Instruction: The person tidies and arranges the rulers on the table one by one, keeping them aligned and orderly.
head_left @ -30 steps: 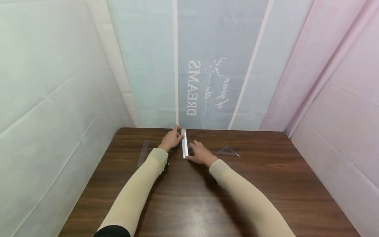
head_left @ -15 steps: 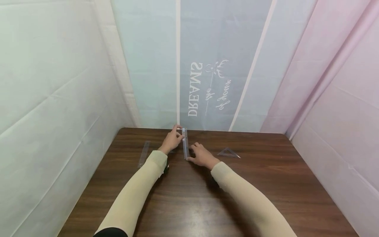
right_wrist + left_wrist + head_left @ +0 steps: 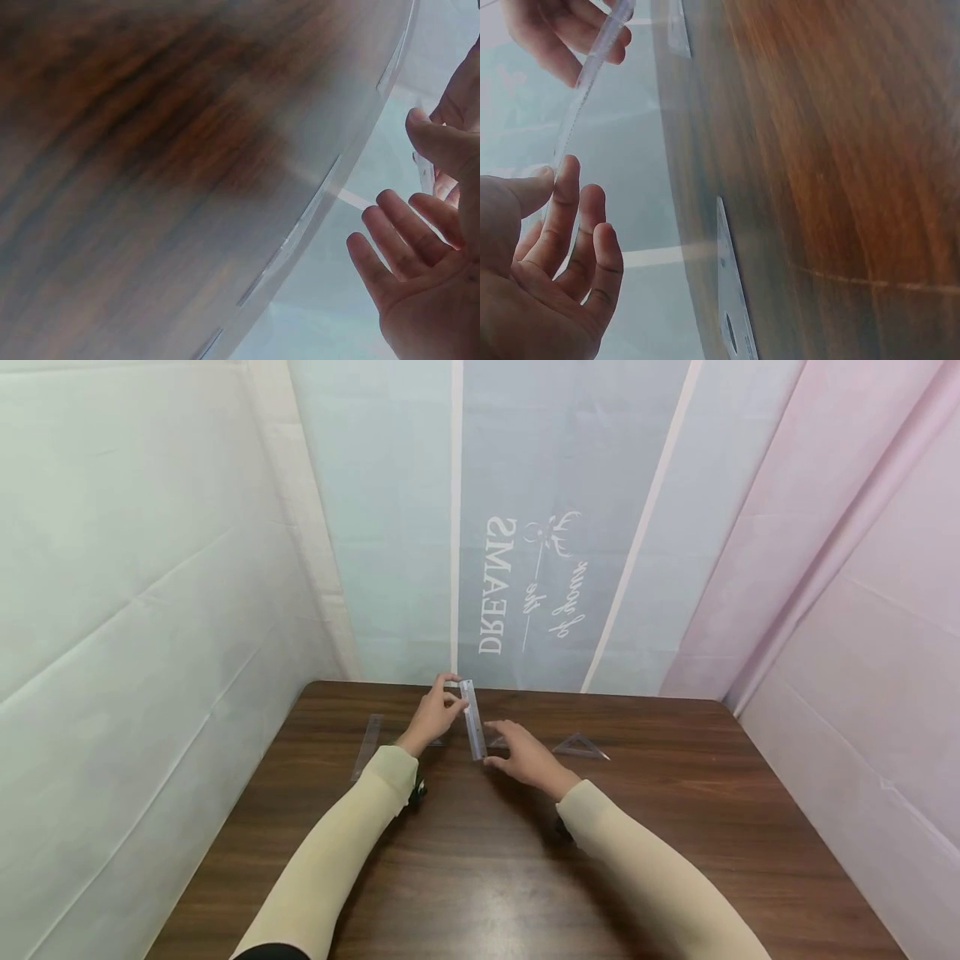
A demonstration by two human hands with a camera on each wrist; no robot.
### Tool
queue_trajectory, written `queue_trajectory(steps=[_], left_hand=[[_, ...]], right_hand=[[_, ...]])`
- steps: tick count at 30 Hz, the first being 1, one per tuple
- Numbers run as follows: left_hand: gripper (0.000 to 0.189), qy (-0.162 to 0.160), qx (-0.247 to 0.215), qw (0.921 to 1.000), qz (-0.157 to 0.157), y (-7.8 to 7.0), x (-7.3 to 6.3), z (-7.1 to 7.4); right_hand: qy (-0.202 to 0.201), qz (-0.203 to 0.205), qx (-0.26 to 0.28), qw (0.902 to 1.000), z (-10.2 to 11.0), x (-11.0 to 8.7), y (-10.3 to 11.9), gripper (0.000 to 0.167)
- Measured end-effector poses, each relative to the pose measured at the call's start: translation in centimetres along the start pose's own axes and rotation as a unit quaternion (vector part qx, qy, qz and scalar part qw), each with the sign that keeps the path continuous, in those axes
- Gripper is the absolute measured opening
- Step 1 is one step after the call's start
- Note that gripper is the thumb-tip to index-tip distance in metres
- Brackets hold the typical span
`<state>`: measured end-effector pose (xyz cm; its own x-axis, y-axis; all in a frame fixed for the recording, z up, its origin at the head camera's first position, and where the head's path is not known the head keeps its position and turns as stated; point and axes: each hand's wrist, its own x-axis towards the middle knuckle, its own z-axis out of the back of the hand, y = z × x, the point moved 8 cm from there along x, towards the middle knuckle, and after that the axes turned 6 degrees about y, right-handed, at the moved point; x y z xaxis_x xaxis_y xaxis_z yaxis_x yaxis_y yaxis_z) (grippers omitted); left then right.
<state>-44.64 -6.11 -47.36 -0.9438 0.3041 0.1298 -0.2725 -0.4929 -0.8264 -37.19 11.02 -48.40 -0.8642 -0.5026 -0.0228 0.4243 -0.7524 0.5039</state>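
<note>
A clear straight ruler (image 3: pixel 475 727) is held up near the table's far edge, its long side running toward me. My left hand (image 3: pixel 431 718) pinches its left side near the far end between thumb and index finger; in the left wrist view the other fingers of that hand (image 3: pixel 562 262) are spread and loosely bent. Beside the ruler's near end is my right hand (image 3: pixel 528 756), thumb and fingers apart, the thumb tip right by the corner. In the right wrist view, the right hand's fingers (image 3: pixel 405 247) extend loosely, with part of the ruler showing beyond the thumb.
On the brown wooden table (image 3: pixel 480 877), another clear ruler (image 3: pixel 367 747) lies left of my left wrist. A clear set square (image 3: pixel 581 746) lies to the right. Parts of clear pieces show behind both hands. A printed cloth (image 3: pixel 397 527) hangs behind the table.
The ruler has tilted, losing its bright glare, and its near end has swung slightly right. My right hand has shifted right, its fingers opening from the ruler. My left hand keeps its pinch.
</note>
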Motion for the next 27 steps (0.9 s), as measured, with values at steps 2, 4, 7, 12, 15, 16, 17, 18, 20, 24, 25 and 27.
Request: queue_trajectory(steps=[2, 4, 7, 12, 15, 16, 17, 18, 20, 24, 25, 27], left_hand=[[0.053, 0.001, -0.008, 1.0000, -0.002, 0.0, -0.3, 0.0], [0.053, 0.003, -0.017, 0.9998, -0.003, -0.1, -0.6, 0.0], [0.053, 0.006, -0.023, 0.9997, -0.003, -0.3, -1.0, 0.0], [0.051, 0.008, -0.029, 0.9995, -0.003, -0.5, -1.8, 0.0], [0.050, 0.009, -0.034, 0.9993, -0.006, -0.6, -2.3, 0.0], [0.050, 0.010, -0.036, 0.9993, -0.007, -0.6, -2.4, -0.1], [0.051, 0.010, -0.037, 0.9993, -0.007, -0.6, -2.6, -0.1], [0.051, 0.010, -0.036, 0.9993, -0.007, -0.5, -2.7, -0.1], [0.052, 0.011, -0.034, 0.9993, -0.007, -0.4, -2.9, -0.2], [0.052, 0.012, -0.036, 0.9992, -0.011, -0.4, -3.4, -0.2], [0.052, 0.013, -0.036, 0.9992, -0.012, -0.5, -3.6, -0.2], [0.053, 0.016, -0.035, 0.9991, -0.015, -0.5, -3.8, -0.2]], right_hand=[[0.000, 0.004, 0.001, 1.0000, 0.0, -0.4, 0.1, 0.070], [-0.002, 0.008, 0.003, 1.0000, 0.0, -0.7, 0.3, 0.069], [-0.010, 0.013, 0.008, 0.9998, -0.1, -1.2, 0.5, 0.066], [-0.012, 0.019, 0.014, 0.9997, -0.1, -1.7, 0.8, 0.064], [-0.008, 0.021, 0.010, 0.9997, -0.2, -2.0, 1.0, 0.064], [-0.008, 0.022, 0.008, 0.9997, -0.2, -2.1, 1.1, 0.064], [-0.007, 0.025, 0.004, 0.9997, -0.2, -2.3, 1.2, 0.065], [-0.006, 0.028, 0.001, 0.9996, -0.2, -2.4, 1.4, 0.065], [-0.006, 0.035, -0.007, 0.9994, -0.3, -2.6, 1.6, 0.065], [-0.007, 0.045, -0.019, 0.9988, -0.3, -3.1, 2.2, 0.065], [-0.007, 0.046, -0.020, 0.9987, -0.4, -3.2, 2.3, 0.066], [-0.006, 0.044, -0.023, 0.9988, -0.5, -3.4, 2.5, 0.066]])
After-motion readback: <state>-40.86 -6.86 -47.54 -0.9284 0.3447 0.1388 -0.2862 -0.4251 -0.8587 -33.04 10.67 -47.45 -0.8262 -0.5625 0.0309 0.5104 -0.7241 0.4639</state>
